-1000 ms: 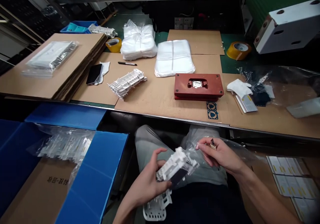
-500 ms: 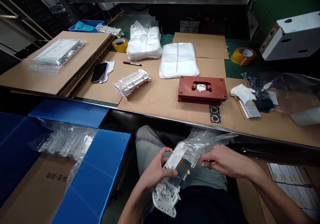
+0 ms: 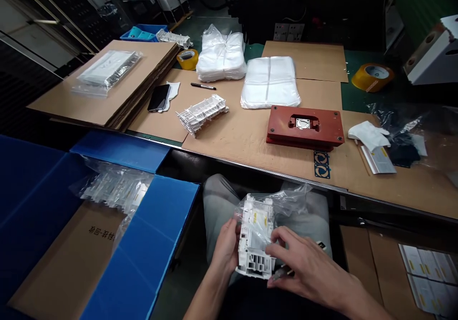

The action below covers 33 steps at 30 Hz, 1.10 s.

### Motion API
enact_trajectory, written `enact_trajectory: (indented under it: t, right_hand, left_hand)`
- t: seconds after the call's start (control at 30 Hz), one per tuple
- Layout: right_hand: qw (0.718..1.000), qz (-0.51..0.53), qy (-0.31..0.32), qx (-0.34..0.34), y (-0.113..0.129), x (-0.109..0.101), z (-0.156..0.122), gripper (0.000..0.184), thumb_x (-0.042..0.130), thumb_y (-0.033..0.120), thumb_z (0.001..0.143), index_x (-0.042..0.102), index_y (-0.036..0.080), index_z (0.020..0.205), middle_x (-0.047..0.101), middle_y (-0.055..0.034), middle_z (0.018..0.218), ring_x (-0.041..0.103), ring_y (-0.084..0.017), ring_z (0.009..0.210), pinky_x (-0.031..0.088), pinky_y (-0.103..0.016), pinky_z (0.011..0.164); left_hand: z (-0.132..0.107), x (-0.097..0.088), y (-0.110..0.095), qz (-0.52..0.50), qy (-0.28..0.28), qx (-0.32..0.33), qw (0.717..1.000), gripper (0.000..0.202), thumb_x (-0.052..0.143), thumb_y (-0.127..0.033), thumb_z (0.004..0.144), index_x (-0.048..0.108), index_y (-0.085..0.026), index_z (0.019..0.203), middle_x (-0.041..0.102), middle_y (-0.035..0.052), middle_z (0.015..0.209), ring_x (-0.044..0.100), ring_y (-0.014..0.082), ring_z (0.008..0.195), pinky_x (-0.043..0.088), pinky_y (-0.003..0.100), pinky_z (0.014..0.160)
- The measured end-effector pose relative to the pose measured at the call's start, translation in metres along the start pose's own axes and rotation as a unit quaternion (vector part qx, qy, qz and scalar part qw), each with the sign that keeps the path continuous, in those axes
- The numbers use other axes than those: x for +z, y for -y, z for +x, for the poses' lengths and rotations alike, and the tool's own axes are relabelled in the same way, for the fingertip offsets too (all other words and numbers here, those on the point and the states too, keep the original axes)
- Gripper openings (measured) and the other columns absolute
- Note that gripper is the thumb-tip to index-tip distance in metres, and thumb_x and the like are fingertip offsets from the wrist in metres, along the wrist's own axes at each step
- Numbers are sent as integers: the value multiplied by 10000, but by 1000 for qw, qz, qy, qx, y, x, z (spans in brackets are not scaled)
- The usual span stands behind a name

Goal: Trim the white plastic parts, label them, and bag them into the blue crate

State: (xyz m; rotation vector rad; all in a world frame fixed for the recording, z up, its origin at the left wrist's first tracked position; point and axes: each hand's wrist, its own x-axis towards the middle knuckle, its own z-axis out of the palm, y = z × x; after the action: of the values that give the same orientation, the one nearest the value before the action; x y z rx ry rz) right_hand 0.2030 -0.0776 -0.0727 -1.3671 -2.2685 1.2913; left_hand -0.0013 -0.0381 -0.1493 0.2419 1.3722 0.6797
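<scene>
A ribbed white plastic part point(image 3: 256, 258) is above my lap, partly inside a clear plastic bag point(image 3: 291, 201). My left hand point(image 3: 227, 243) is closed around its left side. My right hand point(image 3: 304, 263) is at the lower right of the part, its thumb and forefinger at the edge of the bag film. A slim tool point(image 3: 282, 272) sits in the same hand, with a greyish end by the part and a dark end sticking out behind; its exact kind I cannot make out. Through the film, a white piece with yellow marks shows on the part.
On the table are another white plastic part point(image 3: 203, 114), a red fixture block point(image 3: 306, 127), stacked white bags point(image 3: 270, 81), a phone point(image 3: 158, 98), a pen point(image 3: 203, 86) and a tape roll point(image 3: 372, 77). At left, a blue box point(image 3: 143, 243) holds bagged parts point(image 3: 114, 186).
The white part has turned more upright, its lattice end facing me. My right hand has moved from the bag's open end down to the part's lower right. The camera view has shifted left.
</scene>
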Motion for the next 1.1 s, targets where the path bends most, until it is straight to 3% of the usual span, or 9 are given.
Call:
enact_trajectory:
  t: [0.07, 0.13, 0.2, 0.3, 0.43, 0.6, 0.7, 0.93, 1.1]
  right_hand:
    - [1000, -4, 5, -8, 0, 0, 0, 183, 699, 231, 841, 603, 252, 996, 588, -47, 1158, 606, -230, 978, 442, -305, 714]
    - [1000, 23, -10, -10, -3, 2, 2, 121, 641, 149, 832, 593, 224, 914, 594, -50, 1111, 599, -219, 951, 439, -305, 721]
    - [994, 101, -46, 8, -11, 4, 6, 47, 604, 159, 867, 602, 205, 860, 597, -54, 1044, 593, -201, 899, 445, -298, 728]
    - [955, 265, -110, 82, -27, 8, 13, 174, 627, 296, 911, 652, 189, 776, 585, -58, 994, 591, -191, 881, 451, -286, 754]
    - [895, 393, -148, 148, -42, 17, 21, 239, 741, 393, 826, 673, 177, 748, 568, -58, 1036, 584, -218, 964, 440, -294, 829]
    - [902, 407, -78, 120, -41, 22, 24, 286, 797, 394, 774, 646, 173, 673, 602, -34, 935, 569, -189, 858, 421, -282, 763]
    - [903, 415, -48, 102, -41, 18, 23, 313, 790, 415, 782, 630, 172, 666, 611, -28, 904, 550, -177, 820, 398, -270, 707]
    - [902, 426, 26, 58, -46, 4, 18, 323, 789, 413, 780, 635, 162, 647, 618, -25, 871, 566, -182, 817, 416, -275, 738]
    - [897, 437, 5, 72, -51, 8, 17, 336, 806, 438, 754, 640, 166, 647, 641, -35, 877, 578, -191, 818, 430, -286, 733]
  left_hand:
    - [2, -3, -1, 12, -9, 17, 1000, 308, 619, -451, 890, 626, -144, 876, 647, 30, 607, 565, 138, 503, 441, 245, 512]
    - [-1, -5, -2, 39, 1, 30, 999, 322, 622, -455, 877, 640, -135, 843, 642, 40, 620, 557, 138, 514, 452, 256, 536]
    - [-8, -7, -6, 85, 17, 49, 995, 369, 618, -496, 871, 666, -131, 853, 649, 55, 667, 561, 154, 556, 460, 279, 573]
    - [-25, -12, -13, 176, 29, 110, 978, 356, 675, -498, 841, 680, -152, 758, 608, 35, 711, 532, 162, 645, 409, 268, 614]
    - [-41, -14, -20, 252, 34, 181, 950, 386, 664, -455, 871, 572, -178, 618, 491, -6, 705, 437, 149, 685, 337, 260, 641]
    - [-45, -5, -26, 256, 26, 223, 940, 367, 458, -450, 988, 529, -204, 724, 516, -8, 711, 463, 160, 706, 363, 268, 687]
    - [-45, 0, -29, 249, 46, 246, 936, 335, 437, -432, 999, 532, -212, 765, 529, -6, 735, 493, 166, 721, 395, 276, 712]
    - [-41, 4, -23, 242, 60, 263, 932, 266, 455, -396, 996, 554, -213, 831, 525, -12, 735, 502, 165, 718, 413, 282, 712]
    - [-41, 3, -23, 236, 66, 254, 935, 223, 503, -384, 976, 604, -205, 888, 545, -6, 749, 507, 162, 720, 420, 274, 707]
